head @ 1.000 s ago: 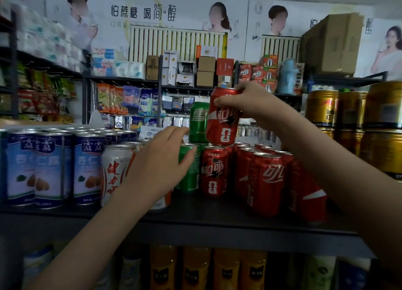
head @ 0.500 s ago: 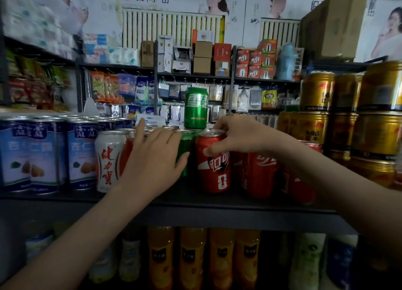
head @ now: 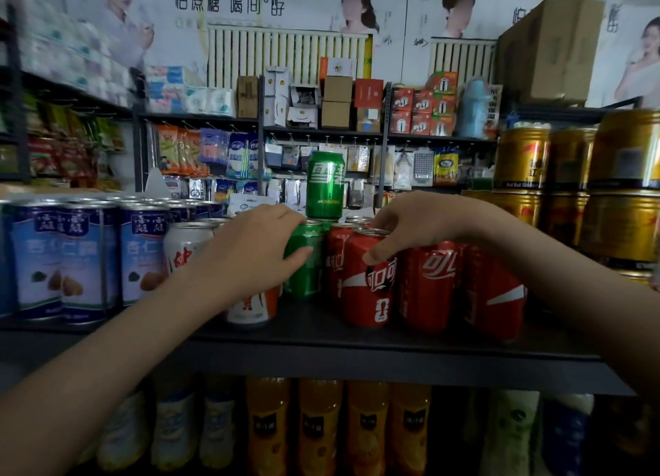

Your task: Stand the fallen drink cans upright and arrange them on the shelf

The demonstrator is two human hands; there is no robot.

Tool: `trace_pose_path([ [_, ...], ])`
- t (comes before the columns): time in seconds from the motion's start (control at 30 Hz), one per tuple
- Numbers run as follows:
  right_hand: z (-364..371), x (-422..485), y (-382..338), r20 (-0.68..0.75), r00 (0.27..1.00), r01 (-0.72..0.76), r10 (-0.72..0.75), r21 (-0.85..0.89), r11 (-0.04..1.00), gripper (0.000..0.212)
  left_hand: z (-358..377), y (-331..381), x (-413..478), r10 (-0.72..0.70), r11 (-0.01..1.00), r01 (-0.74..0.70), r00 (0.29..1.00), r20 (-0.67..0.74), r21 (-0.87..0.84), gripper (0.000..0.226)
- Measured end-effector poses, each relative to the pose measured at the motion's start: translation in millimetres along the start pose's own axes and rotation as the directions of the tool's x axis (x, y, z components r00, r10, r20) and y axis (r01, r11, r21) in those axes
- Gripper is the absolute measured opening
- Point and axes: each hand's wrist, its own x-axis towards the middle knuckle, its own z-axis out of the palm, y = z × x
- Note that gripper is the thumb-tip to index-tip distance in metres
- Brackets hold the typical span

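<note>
A red cola can [head: 368, 289] stands upright at the front of the dark shelf [head: 321, 336]. My right hand [head: 418, 225] grips it from above, thumb on its face and fingers over its top. My left hand [head: 250, 254] is wrapped around a green can [head: 303, 268] just left of it. Behind the green can, another green can [head: 325, 186] stands stacked on top of the row. More red cola cans [head: 435, 282] stand to the right. A white and orange can [head: 250, 306] stands under my left wrist.
Blue almond-drink cans [head: 82, 254] fill the shelf's left side. Gold cans [head: 571, 189] are stacked in two tiers on the right. Orange-drink bottles [head: 321, 425] line the lower shelf. Snack racks and boxes fill the background shelves.
My right hand brought the red cola can down from above the row and set it on the shelf, then drew it toward the front edge. My left hand closed around the green can.
</note>
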Motion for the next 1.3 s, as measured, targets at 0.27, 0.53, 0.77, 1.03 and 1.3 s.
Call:
trace_pose_path([
  [0.27,-16,13,5,-0.031,1.000,0.005,0.000,0.174,0.985,0.065,-12,-20,35,0.046,0.991,-0.022,0.982,0.183,-0.134,0.048],
  [0.53,-15,70,11,0.105,0.994,0.022,-0.038,0.146,0.989,0.056,-6,-44,74,0.032,0.983,0.042,0.919,0.393,-0.178,0.053],
  [0.77,-12,93,9,0.201,0.975,0.073,-0.092,0.102,0.992,0.039,2,-46,99,0.038,0.999,-0.042,0.827,0.561,-0.006,0.050],
  [1.03,-19,97,25,0.245,0.962,0.085,-0.120,0.147,0.985,0.021,15,-50,117,0.109,0.993,-0.056,0.773,0.625,-0.104,0.049],
  [1.3,-26,92,28,0.274,0.960,0.019,-0.058,0.143,0.990,0.052,21,-47,125,0.193,0.977,-0.096,0.788,0.584,-0.192,0.042],
])
